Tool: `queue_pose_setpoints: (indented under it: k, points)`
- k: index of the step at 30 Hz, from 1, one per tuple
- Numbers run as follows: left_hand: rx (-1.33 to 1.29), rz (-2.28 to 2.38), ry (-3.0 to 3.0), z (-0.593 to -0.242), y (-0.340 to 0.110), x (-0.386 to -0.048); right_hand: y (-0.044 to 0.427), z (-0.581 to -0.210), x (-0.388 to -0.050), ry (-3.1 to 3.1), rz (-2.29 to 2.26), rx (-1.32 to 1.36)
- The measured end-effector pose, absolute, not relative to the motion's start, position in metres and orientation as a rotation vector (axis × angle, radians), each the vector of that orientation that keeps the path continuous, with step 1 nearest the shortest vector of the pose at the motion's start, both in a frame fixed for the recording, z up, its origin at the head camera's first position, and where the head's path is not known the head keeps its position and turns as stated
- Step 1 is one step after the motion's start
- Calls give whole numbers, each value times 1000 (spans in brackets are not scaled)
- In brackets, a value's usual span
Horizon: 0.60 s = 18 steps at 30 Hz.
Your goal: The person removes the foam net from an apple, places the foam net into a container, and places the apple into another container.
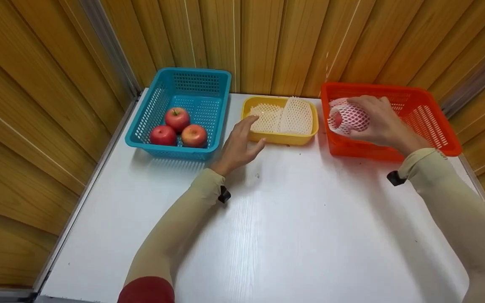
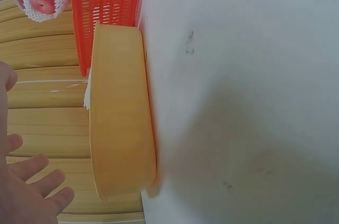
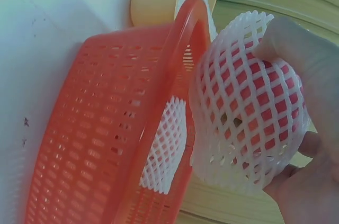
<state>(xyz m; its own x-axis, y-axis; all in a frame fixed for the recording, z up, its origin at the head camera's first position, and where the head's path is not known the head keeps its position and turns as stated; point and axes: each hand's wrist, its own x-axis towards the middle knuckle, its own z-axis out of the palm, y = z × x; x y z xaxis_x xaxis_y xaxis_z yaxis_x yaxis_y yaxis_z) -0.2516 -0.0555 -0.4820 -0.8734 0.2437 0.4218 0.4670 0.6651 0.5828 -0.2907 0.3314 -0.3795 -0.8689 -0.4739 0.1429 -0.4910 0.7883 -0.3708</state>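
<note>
Wood-grain panelling [image 1: 259,42] fills the top of the head view and both its flanks; below it, a white surface [image 1: 289,219] occupies the centre and bottom. An orange-red basket [image 1: 352,150] with slotted walls stands at upper right, a teal basket [image 1: 175,150] at upper left, and a smaller yellow container [image 1: 284,139] at upper centre, between the two. The left hand [image 1: 238,145], near the container's front left corner, has its fingers extended and spread apart. The right hand [image 1: 379,120], over the left part of the orange-red basket, has its fingers curled round a netted apple [image 2: 42,0]; the white foam net [image 3: 222,81] encloses the fruit, whose red skin shows bare through one end. Two flattened foam sleeves [image 1: 297,118] lie side by side in the yellow container, the right one rising above the back rim. A further piece of white netting [image 3: 167,150] sits inside the orange-red basket; its contents cannot be told. Three unwrapped apples [image 1: 177,119] are grouped toward the front of the teal basket, touching or nearly so.
</note>
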Motion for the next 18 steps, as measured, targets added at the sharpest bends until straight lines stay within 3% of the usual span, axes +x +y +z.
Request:
queue_pose_setpoints:
  k: [18]
  points:
    - [-525, -1081, -2588, -487, -63, -250, 289, -376, -280, -2870, 596, 940]
